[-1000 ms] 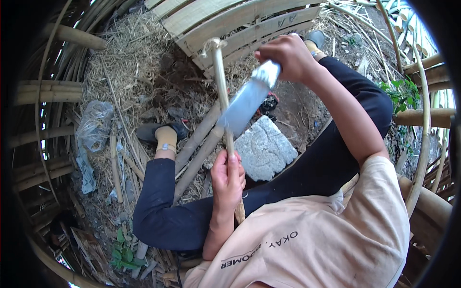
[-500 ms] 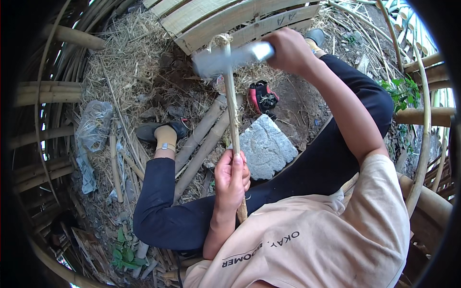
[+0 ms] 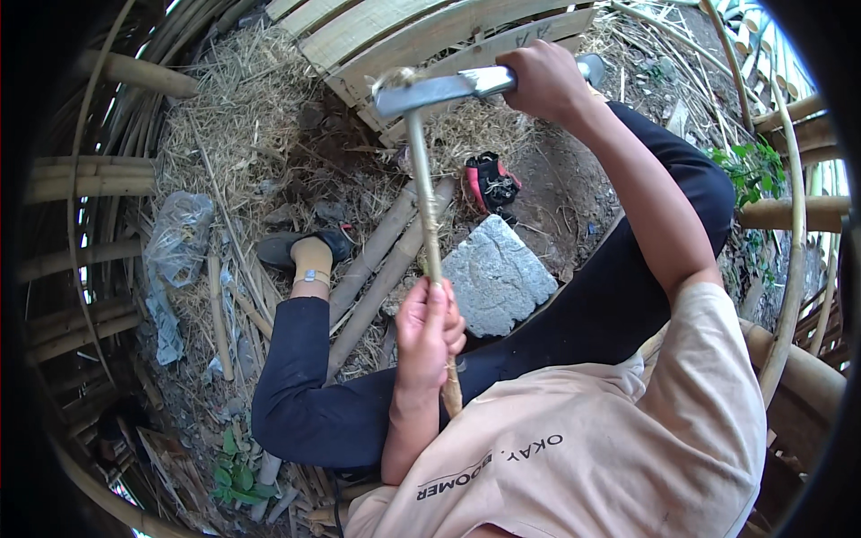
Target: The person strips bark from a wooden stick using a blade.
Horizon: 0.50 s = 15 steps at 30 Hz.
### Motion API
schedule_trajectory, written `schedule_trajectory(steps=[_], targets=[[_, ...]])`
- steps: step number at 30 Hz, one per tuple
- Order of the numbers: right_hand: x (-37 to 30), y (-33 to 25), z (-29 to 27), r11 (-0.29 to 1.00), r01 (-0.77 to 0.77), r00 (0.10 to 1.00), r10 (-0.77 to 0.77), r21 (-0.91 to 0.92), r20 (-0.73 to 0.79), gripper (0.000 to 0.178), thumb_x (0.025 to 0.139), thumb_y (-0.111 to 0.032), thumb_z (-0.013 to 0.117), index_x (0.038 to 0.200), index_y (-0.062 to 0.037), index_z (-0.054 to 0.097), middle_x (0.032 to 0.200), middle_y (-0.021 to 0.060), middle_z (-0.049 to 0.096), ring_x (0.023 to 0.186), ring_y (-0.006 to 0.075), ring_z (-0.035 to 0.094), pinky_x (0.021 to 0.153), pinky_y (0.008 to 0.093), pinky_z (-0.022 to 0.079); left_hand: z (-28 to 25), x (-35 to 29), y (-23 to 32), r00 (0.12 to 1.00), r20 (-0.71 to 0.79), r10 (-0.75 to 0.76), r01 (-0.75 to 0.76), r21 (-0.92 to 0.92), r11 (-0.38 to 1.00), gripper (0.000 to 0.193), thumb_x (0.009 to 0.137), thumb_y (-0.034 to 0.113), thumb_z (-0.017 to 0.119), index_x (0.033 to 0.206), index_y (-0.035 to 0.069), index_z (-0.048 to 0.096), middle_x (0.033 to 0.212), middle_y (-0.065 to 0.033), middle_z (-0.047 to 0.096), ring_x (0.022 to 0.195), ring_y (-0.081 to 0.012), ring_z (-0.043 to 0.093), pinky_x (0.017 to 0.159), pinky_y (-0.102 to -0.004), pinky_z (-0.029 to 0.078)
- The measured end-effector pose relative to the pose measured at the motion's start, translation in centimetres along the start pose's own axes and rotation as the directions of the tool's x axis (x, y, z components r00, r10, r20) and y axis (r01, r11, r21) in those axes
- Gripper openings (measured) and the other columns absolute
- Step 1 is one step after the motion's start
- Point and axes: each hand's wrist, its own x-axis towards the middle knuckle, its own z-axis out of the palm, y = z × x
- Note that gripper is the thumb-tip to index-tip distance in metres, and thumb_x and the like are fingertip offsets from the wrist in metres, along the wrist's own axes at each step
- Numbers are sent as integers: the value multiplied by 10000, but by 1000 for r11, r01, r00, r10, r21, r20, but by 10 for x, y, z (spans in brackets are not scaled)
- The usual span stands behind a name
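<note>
A long, pale, peeled wooden stick (image 3: 421,170) stands at a slant in front of me, its lower end close to my shirt. Wrapped around its lower part are the closed fingers of my left hand (image 3: 430,332). My right hand (image 3: 545,79) grips the handle of a machete (image 3: 430,94), whose grey blade lies across the stick near its top. Light wrapping shows on the handle beside my fist. Frayed shavings curl at the stick's upper end, partly hidden behind the blade.
A slatted wooden panel (image 3: 386,58) stands ahead. On the ground lie a pale stone block (image 3: 499,276), a red and black object (image 3: 491,184), bamboo poles (image 3: 377,242), straw (image 3: 224,117) and a clear plastic bag (image 3: 179,238). Bamboo rails (image 3: 90,175) line the left side.
The machete, blurred by motion and lower before, now shows sharply higher on the stick. The stick's upper part has tilted slightly left. My left hand keeps its hold.
</note>
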Motion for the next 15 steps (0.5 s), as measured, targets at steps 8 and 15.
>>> schedule_trajectory(steps=[8,15], targets=[[8,-9,-8,1000,28,999,-27,-5,28,175,572,-113,683,746,-105,707,661,110,658,664,310,676,633,423,543,-10,-4,2,994,103,23,-18,-54,998,186,1055,264,417,952,111,439,609,71,278,439,1,199,378,-184,157],[4,-8,-8,998,-57,997,56,15,59,224,605,-121,684,822,-106,737,696,126,677,683,320,683,665,418,563,-7,-3,-1,990,143,5,12,-121,993,193,1055,269,413,936,119,436,605,77,270,433,-1,191,371,-182,146]])
